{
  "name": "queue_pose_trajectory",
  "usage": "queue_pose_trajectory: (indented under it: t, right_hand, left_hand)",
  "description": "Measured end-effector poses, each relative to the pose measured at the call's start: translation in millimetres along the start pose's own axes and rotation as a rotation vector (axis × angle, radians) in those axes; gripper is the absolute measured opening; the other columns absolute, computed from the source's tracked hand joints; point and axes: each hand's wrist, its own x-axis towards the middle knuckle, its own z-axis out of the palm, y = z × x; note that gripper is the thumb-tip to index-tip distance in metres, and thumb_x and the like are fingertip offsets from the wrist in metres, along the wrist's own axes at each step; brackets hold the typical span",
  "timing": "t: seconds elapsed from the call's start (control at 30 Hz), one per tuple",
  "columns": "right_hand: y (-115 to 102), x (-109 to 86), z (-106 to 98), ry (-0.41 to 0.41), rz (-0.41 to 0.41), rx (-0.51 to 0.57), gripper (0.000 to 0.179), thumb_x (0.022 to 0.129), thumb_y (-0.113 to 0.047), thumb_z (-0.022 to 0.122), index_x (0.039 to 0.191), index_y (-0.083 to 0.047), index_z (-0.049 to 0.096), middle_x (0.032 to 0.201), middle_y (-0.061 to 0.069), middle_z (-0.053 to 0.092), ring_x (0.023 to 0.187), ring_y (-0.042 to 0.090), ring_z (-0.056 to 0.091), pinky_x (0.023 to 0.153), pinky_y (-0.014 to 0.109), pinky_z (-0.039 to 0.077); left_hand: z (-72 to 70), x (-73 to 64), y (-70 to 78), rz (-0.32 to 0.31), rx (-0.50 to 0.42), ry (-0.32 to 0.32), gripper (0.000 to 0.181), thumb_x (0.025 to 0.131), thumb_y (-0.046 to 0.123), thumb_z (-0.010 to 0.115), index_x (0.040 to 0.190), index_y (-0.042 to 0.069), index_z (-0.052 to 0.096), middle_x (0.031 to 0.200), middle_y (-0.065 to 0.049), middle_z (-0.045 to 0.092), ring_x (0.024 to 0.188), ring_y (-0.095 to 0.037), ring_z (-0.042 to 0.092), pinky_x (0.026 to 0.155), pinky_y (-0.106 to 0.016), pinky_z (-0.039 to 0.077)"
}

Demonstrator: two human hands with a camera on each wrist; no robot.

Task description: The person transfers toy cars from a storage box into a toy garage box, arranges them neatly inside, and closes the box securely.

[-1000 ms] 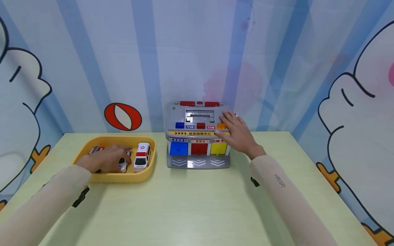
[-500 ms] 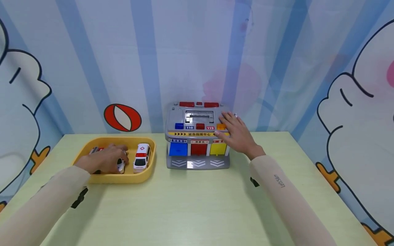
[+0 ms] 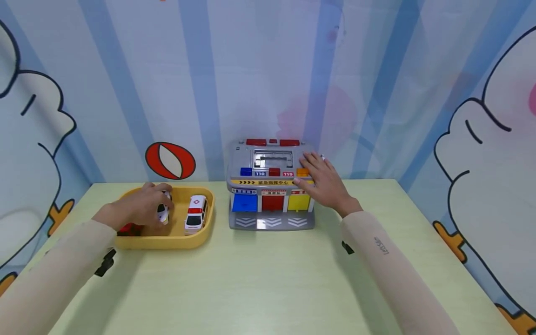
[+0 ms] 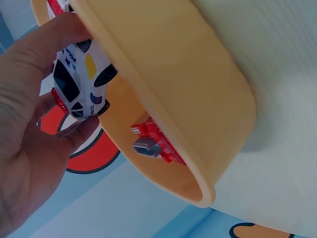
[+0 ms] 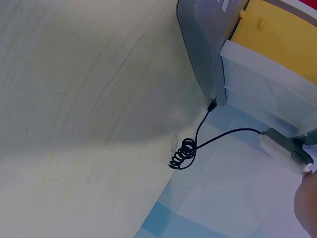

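My left hand [image 3: 144, 204] pinches a white toy police car [image 4: 81, 79] between thumb and fingers, holding it at the rim of the yellow tray [image 3: 171, 242]. A red toy fire truck [image 4: 156, 141] lies in the tray below that hand. At the tray's right end stands a white toy ambulance [image 3: 195, 215] with a red band. My right hand [image 3: 326, 185] rests on the top right of a grey toy emergency station [image 3: 271, 179], fingers extended over its roof. Blue, red and yellow doors line the station's front, all lowered.
Beside the station, in the right wrist view, a black coiled cord [image 5: 185, 151] runs to a small grey and white handset [image 5: 285, 148] on its side. The pale table [image 3: 268, 284] ends at a striped curtain [image 3: 259, 70] behind.
My left hand has risen a little in the tray, lifting the police car and uncovering the red fire truck. The right hand stays on the station.
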Motion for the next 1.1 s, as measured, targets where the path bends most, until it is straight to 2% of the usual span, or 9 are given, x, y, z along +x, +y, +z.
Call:
queue_pose_trajectory:
  t: [0.3, 0.53, 0.9, 1.1]
  right_hand:
    - [1.7, -3.5, 2.1, 0.004, 0.012, -0.005, 0.077, 0.097, -0.058, 0.044, 0.159, -0.016, 0.026, 0.169, 0.004, 0.019, 0.158, 0.027, 0.007, 0.127, 0.054, 0.006]
    - [1.1, -2.1, 2.6, 0.007, 0.010, -0.002, 0.077, 0.097, -0.058, 0.045, 0.159, -0.016, 0.027, 0.169, 0.004, 0.019, 0.158, 0.027, 0.007, 0.127, 0.053, 0.005]
    - [0.5, -0.1, 2.6, 0.024, -0.004, -0.003, 0.076, 0.097, -0.057, 0.046, 0.159, -0.016, 0.028, 0.168, 0.005, 0.020, 0.158, 0.027, 0.009, 0.127, 0.054, 0.006]
    - [-0.3, 0.4, 2.4, 0.020, -0.007, 0.013, 0.076, 0.098, -0.057, 0.045, 0.158, -0.015, 0.028, 0.168, 0.005, 0.019, 0.158, 0.027, 0.008, 0.127, 0.053, 0.005]
  left_hand:
    - [-16.2, 0.8, 10.0, -0.045, 0.005, -0.021, 0.044, 0.068, 0.025, 0.090, 0.109, 0.017, 0.078, 0.144, -0.023, 0.048, 0.120, -0.048, 0.041, 0.093, -0.061, 0.053]
    - [-30.1, -2.5, 20.0, -0.066, -0.017, -0.022, 0.043, 0.068, 0.022, 0.091, 0.109, 0.017, 0.078, 0.146, -0.022, 0.046, 0.124, -0.049, 0.038, 0.092, -0.062, 0.053]
    - [-41.7, -14.6, 35.2, -0.025, 0.018, 0.022, 0.041, 0.068, 0.024, 0.090, 0.107, 0.020, 0.078, 0.145, -0.020, 0.047, 0.123, -0.048, 0.039, 0.090, -0.061, 0.052]
    - [-48.7, -24.6, 51.8, 0.019, 0.012, 0.035, 0.040, 0.070, 0.023, 0.087, 0.108, 0.019, 0.078, 0.144, -0.018, 0.048, 0.124, -0.046, 0.038, 0.083, -0.051, 0.058]
